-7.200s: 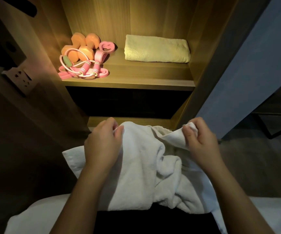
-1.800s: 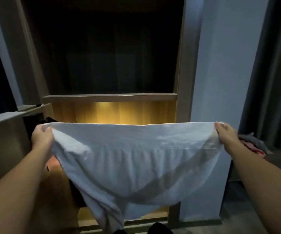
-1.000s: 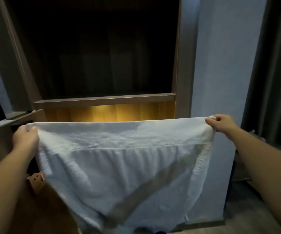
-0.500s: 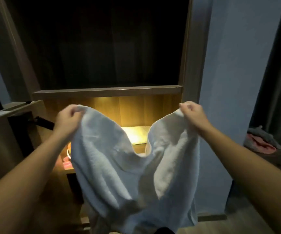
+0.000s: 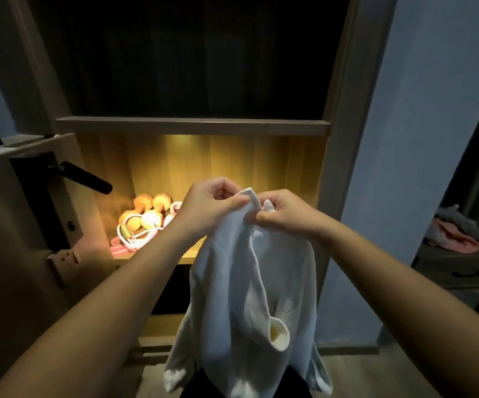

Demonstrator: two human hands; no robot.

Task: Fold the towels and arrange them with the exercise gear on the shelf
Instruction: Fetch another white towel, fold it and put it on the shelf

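Pinching towel (image 5: pixel 232 297) corners together, left hand (image 5: pixel 212 205) and right hand (image 5: pixel 284 214): first fold underway, shelving pending; gear (image 5: pixel 143 219) at shelf (image 5: pixel 188 255) left edge.

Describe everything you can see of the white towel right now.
The white towel looks like soft terry cloth with a thin hemmed edge. It hangs doubled, its top corners held side by side: the left hand pinches one, the right hand the other. Below them it drapes in loose vertical folds in front of the lit shelf, one fold curling open near the bottom. Whether its lower end touches anything cannot be told.
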